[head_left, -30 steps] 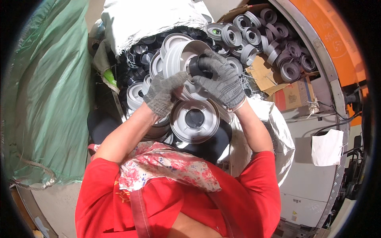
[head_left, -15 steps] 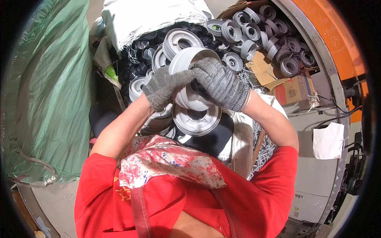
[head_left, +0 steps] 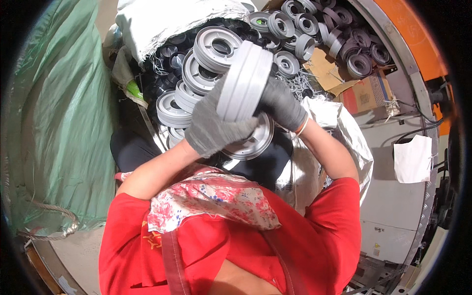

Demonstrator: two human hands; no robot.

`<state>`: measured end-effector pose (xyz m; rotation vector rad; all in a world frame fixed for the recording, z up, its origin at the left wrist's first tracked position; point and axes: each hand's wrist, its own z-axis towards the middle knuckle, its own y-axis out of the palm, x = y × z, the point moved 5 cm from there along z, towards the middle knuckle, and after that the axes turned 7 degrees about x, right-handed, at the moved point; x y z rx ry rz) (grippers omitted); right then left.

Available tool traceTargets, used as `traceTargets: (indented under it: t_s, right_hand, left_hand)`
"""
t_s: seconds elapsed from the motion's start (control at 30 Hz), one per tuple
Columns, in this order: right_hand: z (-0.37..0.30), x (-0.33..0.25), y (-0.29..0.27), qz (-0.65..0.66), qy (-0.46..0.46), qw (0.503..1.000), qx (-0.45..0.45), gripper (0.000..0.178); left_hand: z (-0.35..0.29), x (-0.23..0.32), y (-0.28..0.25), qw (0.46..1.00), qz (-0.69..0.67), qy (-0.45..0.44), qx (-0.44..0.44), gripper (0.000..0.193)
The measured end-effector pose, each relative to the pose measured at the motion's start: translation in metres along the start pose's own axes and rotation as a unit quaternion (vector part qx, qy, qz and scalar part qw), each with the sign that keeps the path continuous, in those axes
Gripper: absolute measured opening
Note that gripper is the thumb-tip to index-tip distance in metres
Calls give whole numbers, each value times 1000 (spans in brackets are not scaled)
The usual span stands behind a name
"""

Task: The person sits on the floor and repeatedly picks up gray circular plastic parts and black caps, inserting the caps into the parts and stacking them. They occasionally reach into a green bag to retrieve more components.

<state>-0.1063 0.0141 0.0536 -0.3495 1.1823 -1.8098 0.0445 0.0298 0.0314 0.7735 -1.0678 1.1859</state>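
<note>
Both hands wear dark grey knit gloves. A ribbed grey plastic ring is held up in front of me, tilted so its outer wall faces me. My left hand grips its left and lower side, with the thumb along the bottom edge. At the right side, my right hand holds it from behind; those fingers are mostly hidden. Below it, a grey wheel-shaped part lies at my lap, partly covered by the left hand. Stacked similar parts stand just beyond and to the left.
Black plastic pieces fill the space under a white woven sack. More grey rings are heaped at the far right beside a cardboard box. Green sheeting hangs at left; an orange-and-grey machine stands at right.
The ring has turned from showing its opening to showing its outer wall. My left hand has moved down to its lower side, and the right hand has shifted behind it.
</note>
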Motion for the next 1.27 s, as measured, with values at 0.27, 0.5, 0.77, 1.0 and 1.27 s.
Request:
traceTargets:
  t_s: [0.27,0.5,0.77,1.0,1.27]
  right_hand:
    - [-108,140,8,-28,499,859,-111,68]
    - [-130,120,39,69,514,823,-231,83]
    - [-12,36,-47,26,93,994,55,56]
    - [-51,171,-3,28,512,833,207,32]
    - [-159,310,209,-4,366,929,-59,50]
  left_hand:
    - [-31,-17,16,861,280,307,-294,77]
    - [-15,-27,9,964,69,79,-245,51]
    - [73,-51,25,895,-358,-264,-27,46]
    - [108,-32,24,987,-16,-103,-125,59]
    - [109,-48,29,982,-130,-118,-63,61]
